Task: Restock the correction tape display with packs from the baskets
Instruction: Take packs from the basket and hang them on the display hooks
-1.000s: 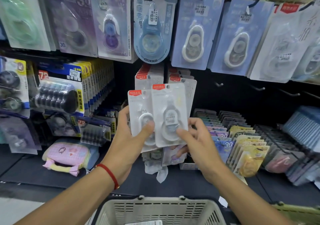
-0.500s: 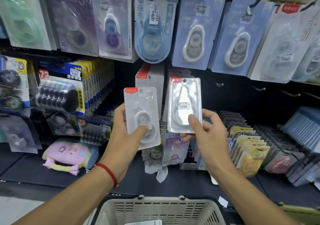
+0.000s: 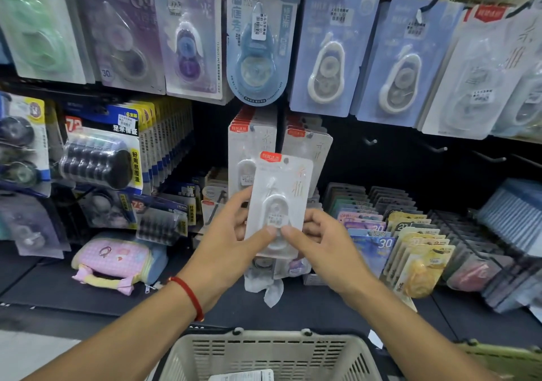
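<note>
Both my hands hold a white correction tape pack point(image 3: 281, 193) with a red tab upright in front of the display, its front facing me. My left hand point(image 3: 231, 245) grips its left edge with the thumb pressed on the blister. My right hand point(image 3: 325, 248) pinches the lower right, thumb beside the left thumb. Whether a second pack lies behind it is hidden. Matching white packs point(image 3: 311, 146) hang on two hooks directly behind. A beige basket point(image 3: 264, 351) sits below my arms with a pack partly showing inside.
Larger tape packs point(image 3: 325, 52) hang along the top row. Bare hooks point(image 3: 434, 147) stick out at the right. Rows of coloured packs point(image 3: 410, 248) stand in trays at lower right. A pink pouch point(image 3: 114, 260) lies on the shelf. A green basket rim point(image 3: 504, 357) shows at bottom right.
Half a second ago each hand held a separate pack, the right one showing its back. Now the hands have come together at one front-facing pack.
</note>
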